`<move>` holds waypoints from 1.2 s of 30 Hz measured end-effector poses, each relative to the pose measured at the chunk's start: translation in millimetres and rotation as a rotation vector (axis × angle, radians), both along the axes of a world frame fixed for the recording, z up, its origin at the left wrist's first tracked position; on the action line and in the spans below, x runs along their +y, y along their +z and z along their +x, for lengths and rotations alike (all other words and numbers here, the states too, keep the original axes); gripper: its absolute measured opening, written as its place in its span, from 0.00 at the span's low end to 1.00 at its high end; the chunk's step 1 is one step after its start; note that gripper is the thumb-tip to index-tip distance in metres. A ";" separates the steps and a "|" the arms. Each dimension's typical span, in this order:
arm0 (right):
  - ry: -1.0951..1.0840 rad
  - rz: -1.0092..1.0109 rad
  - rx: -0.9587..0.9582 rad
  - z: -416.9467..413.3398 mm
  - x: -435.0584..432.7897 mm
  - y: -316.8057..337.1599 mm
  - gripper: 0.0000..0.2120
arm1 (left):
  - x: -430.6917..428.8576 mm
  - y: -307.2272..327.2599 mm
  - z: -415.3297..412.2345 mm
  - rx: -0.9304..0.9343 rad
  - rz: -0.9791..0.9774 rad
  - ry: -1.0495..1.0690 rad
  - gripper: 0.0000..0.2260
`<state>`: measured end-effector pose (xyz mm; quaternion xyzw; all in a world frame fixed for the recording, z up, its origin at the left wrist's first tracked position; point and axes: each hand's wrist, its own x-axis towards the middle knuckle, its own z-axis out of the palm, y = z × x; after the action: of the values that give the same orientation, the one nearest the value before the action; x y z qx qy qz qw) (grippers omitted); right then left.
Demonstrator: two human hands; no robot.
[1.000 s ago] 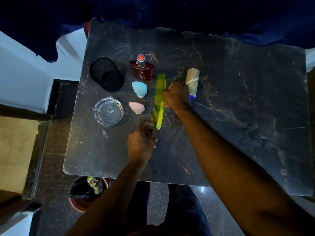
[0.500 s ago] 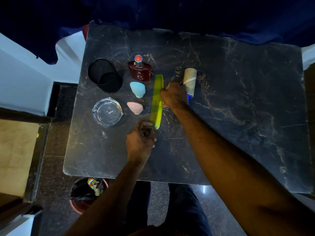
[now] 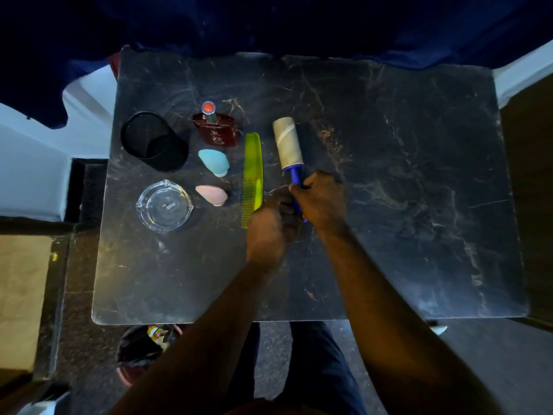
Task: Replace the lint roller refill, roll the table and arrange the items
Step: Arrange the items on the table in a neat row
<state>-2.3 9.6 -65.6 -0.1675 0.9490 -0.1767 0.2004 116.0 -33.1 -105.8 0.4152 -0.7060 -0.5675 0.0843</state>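
A dark marble table (image 3: 389, 190) filled the view, with a waste bin (image 3: 143, 351) on the floor beyond its 7 o'clock corner. The person's two forearms reached in from 6 o'clock and met near the table's centre. The right hand (image 3: 323, 202) was closed around the blue handle of the lint roller (image 3: 288, 146), whose brown cardboard-coloured roll pointed toward 12 o'clock. The left hand (image 3: 269, 226) lay just beside it at 8 o'clock, fingers curled toward the handle's lower end; whether it gripped the handle could not be told, and it covered the near end of the green comb (image 3: 253, 172). The comb lay lengthwise just left of the roller, apart from it. At 10 o'clock stood a black mesh cup (image 3: 155, 142), and at 9 o'clock a clear glass ashtray (image 3: 164, 205). A red perfume bottle (image 3: 215, 127) stood at 11 o'clock, with a blue sponge (image 3: 214, 161) and a pink sponge (image 3: 212, 195) in a column below it, between the ashtray and the comb.
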 end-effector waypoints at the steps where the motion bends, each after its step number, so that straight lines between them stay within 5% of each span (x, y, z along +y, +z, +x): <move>1: 0.012 -0.013 -0.007 -0.8 -0.2 -0.1 0.17 | 1.6 -1.2 -1.3 0.016 0.021 0.009 0.15; 5: -0.014 -0.167 -0.109 2.5 0.7 2.0 0.11 | -1.4 13.2 9.2 0.032 -0.185 -0.096 0.15; 12: -0.158 -0.523 -0.368 28.9 11.7 17.2 0.09 | 5.9 40.5 45.9 0.222 -0.111 0.044 0.15; 36: -0.176 -0.489 -0.520 65.4 42.8 31.4 0.09 | 34.3 46.4 85.2 0.174 0.284 0.158 0.12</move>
<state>63.0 52.3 -34.1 -0.0776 0.8068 -0.4517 0.3729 201.2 1.2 -59.5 0.4262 -0.5740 -0.6870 0.1299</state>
